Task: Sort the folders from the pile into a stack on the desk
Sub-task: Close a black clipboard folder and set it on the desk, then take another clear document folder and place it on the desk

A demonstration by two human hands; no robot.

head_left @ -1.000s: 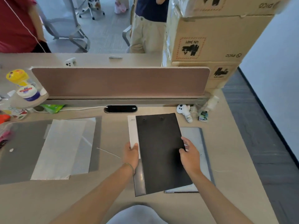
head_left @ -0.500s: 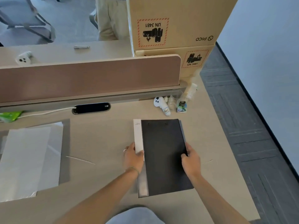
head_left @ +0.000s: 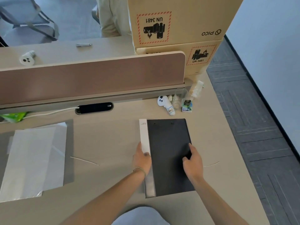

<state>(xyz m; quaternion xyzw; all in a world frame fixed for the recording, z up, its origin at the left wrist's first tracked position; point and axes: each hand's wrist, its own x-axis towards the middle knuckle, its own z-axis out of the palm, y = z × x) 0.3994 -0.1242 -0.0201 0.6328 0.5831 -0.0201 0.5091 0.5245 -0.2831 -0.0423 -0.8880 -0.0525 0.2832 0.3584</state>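
A black folder (head_left: 168, 143) lies flat on the desk (head_left: 105, 143), on top of a small stack. A white folder (head_left: 143, 132) shows as a strip along its left side, and a clear grey cover (head_left: 149, 187) shows at the near left. My left hand (head_left: 142, 159) grips the left edge, across the white strip and the black folder. Over on the right edge, my right hand (head_left: 193, 161) holds the black folder, thumb on top. Pale translucent folders (head_left: 32, 159) lie in a pile at the left on a grey mat (head_left: 69, 151).
A brown divider panel (head_left: 97, 75) runs along the back of the desk, with cardboard boxes (head_left: 178, 21) stacked behind its right end. A white controller (head_left: 166, 104) and a small packet (head_left: 186, 106) lie just beyond the stack. The desk's right edge (head_left: 235, 151) drops to dark carpet.
The black folder was tilted over a grey folder. It now lies squared on the stack and covers that grey folder. Both hands stayed on its edges, and my view has turned right.
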